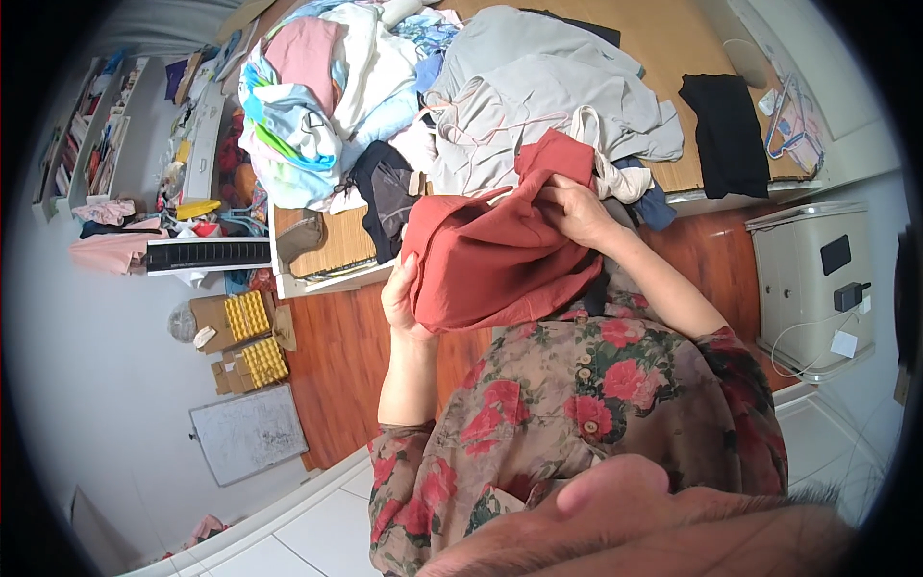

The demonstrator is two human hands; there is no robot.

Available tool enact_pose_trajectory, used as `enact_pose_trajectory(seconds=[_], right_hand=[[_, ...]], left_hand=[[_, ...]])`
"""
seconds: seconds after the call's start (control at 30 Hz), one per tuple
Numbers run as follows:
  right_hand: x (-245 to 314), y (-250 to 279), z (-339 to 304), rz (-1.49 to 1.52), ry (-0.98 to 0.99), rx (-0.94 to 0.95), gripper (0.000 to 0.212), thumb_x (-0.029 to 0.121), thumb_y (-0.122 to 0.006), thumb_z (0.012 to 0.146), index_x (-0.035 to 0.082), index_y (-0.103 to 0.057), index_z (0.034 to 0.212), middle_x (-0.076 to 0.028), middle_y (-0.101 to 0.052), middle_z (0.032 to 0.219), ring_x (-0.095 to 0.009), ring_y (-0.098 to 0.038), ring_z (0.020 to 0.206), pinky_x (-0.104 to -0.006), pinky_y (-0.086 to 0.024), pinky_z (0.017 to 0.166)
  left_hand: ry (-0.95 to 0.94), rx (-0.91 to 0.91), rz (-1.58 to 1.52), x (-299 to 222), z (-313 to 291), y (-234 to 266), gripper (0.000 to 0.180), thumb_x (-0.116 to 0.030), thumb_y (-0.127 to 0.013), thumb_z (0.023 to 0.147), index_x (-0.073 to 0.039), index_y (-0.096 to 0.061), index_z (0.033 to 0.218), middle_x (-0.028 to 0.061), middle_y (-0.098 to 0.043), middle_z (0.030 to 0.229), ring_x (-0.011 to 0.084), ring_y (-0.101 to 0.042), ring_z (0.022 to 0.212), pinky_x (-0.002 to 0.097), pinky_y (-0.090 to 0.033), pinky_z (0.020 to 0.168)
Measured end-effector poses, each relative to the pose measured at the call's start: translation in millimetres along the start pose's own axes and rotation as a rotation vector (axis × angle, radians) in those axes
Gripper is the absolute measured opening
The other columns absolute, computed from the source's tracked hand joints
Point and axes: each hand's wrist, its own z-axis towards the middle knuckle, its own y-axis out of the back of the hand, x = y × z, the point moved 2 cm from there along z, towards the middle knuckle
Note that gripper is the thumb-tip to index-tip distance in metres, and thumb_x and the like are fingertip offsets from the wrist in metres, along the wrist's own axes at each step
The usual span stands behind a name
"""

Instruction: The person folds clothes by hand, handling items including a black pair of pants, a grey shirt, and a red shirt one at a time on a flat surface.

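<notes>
A rust-red garment hangs bunched between my two hands, in front of my body; its folds hide what kind of garment it is. My left hand grips its left edge, with the thumb on top of the cloth. Farther right and higher, my right hand is closed on a gathered part near a folded flap. Just beyond lies a heap of light grey cloth on the bed. A dark garment rests at the bed's near edge, beyond my left hand.
Mixed white, pink and blue clothes are piled at the far left of the bed. Black folded cloth lies to the right. A pale cabinet with a charger stands right; a whiteboard leans left.
</notes>
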Motion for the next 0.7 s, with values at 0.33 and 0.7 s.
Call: enact_pose_trajectory(seconds=[0.33,0.7], right_hand=[[-20,39,-1,0.03,-0.108,-0.137,0.008,0.003,-0.058,0.084,-0.002,-0.06,0.09,-0.009,-0.061,0.091,-0.021,-0.059,0.086,-0.0286,-0.045,0.079],[-23,81,-12,0.086,-0.199,-0.16,0.012,0.014,-0.054,0.094,0.003,-0.051,0.095,0.001,-0.05,0.075,-0.005,-0.045,0.069,-0.0197,-0.038,0.062]], left_hand=[[-0.03,-0.009,-0.165,-10,-1,8,0.041,-0.024,-0.043,0.097,-0.001,-0.047,0.131,0.0161,-0.051,0.132,0.0289,-0.05,0.121,0.0451,-0.037,0.105],[-0.065,-0.072,-0.23,-24,17,0,0.036,-0.019,-0.037,0.099,0.001,-0.051,0.125,0.0166,-0.053,0.129,0.0282,-0.051,0.119,0.045,-0.039,0.104]])
